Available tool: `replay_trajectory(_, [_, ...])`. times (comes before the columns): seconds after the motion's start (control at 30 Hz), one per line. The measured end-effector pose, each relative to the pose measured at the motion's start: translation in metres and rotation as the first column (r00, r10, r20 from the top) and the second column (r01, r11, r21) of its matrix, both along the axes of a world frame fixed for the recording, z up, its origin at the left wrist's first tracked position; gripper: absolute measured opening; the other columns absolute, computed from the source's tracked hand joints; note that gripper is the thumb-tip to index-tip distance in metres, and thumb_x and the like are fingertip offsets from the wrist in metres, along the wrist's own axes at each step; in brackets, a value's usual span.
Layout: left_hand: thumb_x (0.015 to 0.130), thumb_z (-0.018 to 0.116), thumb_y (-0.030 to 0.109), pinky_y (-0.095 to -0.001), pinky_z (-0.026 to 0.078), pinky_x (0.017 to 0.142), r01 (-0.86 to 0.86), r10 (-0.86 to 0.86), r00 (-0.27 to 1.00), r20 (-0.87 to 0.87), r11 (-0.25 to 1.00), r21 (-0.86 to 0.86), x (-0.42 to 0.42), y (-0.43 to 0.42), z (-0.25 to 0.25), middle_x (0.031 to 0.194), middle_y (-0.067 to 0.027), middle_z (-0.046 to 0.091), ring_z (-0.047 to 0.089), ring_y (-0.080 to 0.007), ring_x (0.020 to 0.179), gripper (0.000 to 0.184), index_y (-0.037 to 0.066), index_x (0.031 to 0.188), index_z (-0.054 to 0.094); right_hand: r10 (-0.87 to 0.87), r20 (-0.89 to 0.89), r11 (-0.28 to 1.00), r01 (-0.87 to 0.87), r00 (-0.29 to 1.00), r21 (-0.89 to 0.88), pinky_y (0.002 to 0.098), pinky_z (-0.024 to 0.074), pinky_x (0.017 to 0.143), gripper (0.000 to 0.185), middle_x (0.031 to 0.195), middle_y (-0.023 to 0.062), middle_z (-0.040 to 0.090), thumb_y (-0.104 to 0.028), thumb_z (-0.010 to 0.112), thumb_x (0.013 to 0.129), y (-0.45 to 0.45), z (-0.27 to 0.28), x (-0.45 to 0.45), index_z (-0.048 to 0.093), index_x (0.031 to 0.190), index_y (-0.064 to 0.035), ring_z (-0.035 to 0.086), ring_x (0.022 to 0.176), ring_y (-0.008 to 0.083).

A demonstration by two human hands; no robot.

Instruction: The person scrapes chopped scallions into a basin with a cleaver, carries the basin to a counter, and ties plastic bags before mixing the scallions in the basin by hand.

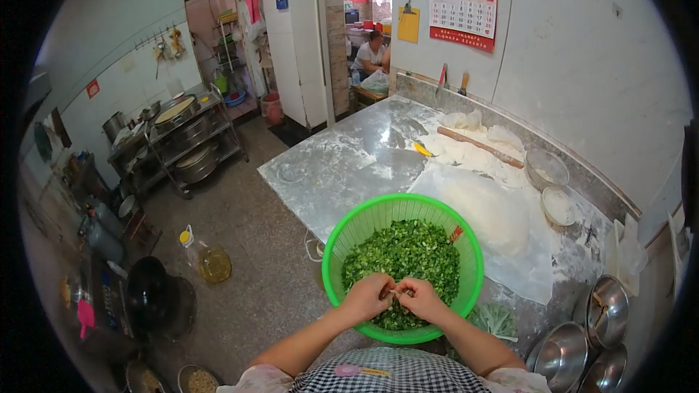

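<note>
A bright green plastic basket (478,255) stands right in front of me, filled with finely chopped green leaves (400,247). Over its near side, my left hand (368,297) and my right hand (424,301) meet just above the greens. Both hands are closed, thumbs and fingertips pinched together and nearly touching. Something small and pale seems to sit between the fingertips, too small to name. To the right of the basket, a large pale mass of dough (489,211) lies under or on a whitish sheet (537,280).
On the floury metal table (320,164) are a rolling pin (480,147), a yellow scraper (423,149) and a bowl (546,168). Steel basins (564,353) crowd the lower right. An oil jug (215,263) and a wok (149,291) are at left. A person (371,54) sits beyond the doorway.
</note>
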State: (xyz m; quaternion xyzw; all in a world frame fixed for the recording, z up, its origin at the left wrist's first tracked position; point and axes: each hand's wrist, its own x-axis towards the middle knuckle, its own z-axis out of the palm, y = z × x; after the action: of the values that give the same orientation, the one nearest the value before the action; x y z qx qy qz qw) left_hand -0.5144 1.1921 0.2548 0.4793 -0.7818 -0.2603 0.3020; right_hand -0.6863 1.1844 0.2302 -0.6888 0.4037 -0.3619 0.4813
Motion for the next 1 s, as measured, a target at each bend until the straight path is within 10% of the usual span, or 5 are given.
replay_trajectory(0.53, [0.063, 0.062, 0.001, -0.0339, 0.046, 0.057, -0.026, -0.072, 0.984, -0.163, 0.846, -0.532, 0.004, -0.004, 0.014, 0.076, -0.0100, 0.054, 0.054, -0.0250, 0.065, 0.020, 0.004, 0.081, 0.053, -0.354, 0.797, 0.662, -0.472, 0.489, 0.583, 0.0283, 0.0321, 0.042, 0.013, 0.062, -0.0004, 0.043, -0.011, 0.055, 0.077, -0.020, 0.013, -0.003, 0.044, 0.070, -0.0108, 0.038, 0.047, 0.0139])
replay_trajectory(0.67, [0.062, 0.063, -0.003, -0.0305, 0.046, 0.064, -0.140, -0.110, 0.945, -0.308, 0.717, -0.683, 0.015, 0.012, 0.090, 0.076, -0.0081, 0.056, 0.056, -0.0191, 0.069, 0.023, 0.007, 0.081, 0.055, -0.182, 0.802, 0.972, -0.019, 0.569, 0.235, 0.0207, 0.0296, 0.039, 0.016, 0.058, -0.0008, 0.040, -0.016, 0.050, 0.085, 0.007, 0.139, -0.021, 0.044, 0.072, -0.0094, 0.036, 0.044, 0.0077])
replay_trajectory(0.83, [0.064, 0.066, 0.002, -0.0389, 0.045, 0.076, 0.119, -0.123, 0.992, 0.028, 0.841, -0.528, 0.010, -0.007, 0.056, 0.100, -0.0159, 0.056, 0.056, -0.0281, 0.089, 0.038, 0.003, 0.100, 0.054, -0.337, 0.093, 0.588, 0.287, 0.937, -0.756, 0.0331, 0.0462, 0.064, 0.024, 0.083, 0.0066, 0.051, -0.019, 0.063, 0.077, -0.006, 0.082, -0.038, 0.053, 0.092, -0.0029, 0.052, 0.071, 0.0208])
replay_trajectory(0.9, [0.066, 0.066, 0.006, -0.0416, 0.041, 0.086, 0.229, 0.075, 0.779, 0.623, 0.891, -0.392, 0.021, -0.018, -0.009, 0.116, -0.0197, 0.049, 0.047, -0.0343, 0.107, 0.048, 0.002, 0.111, 0.049, -0.184, -0.549, 0.737, -0.255, 0.815, -0.626, 0.0412, 0.0404, 0.085, 0.037, 0.100, 0.0107, 0.054, -0.014, 0.064, 0.071, -0.034, 0.005, -0.033, 0.056, 0.105, -0.0026, 0.049, 0.097, 0.0285])
replay_trajectory(1.0, [0.066, 0.067, 0.004, -0.0397, 0.043, 0.075, 0.122, 0.033, 0.941, 0.335, 0.894, -0.431, 0.025, -0.017, -0.001, 0.098, -0.0166, 0.052, 0.051, -0.0331, 0.091, 0.031, 0.004, 0.093, 0.051, -0.136, -0.647, 0.883, -0.204, 0.750, -0.423, 0.0415, 0.0360, 0.092, 0.041, 0.108, 0.0128, 0.052, -0.012, 0.063, 0.070, -0.015, 0.029, -0.039, 0.057, 0.110, -0.0044, 0.044, 0.108, 0.0302])
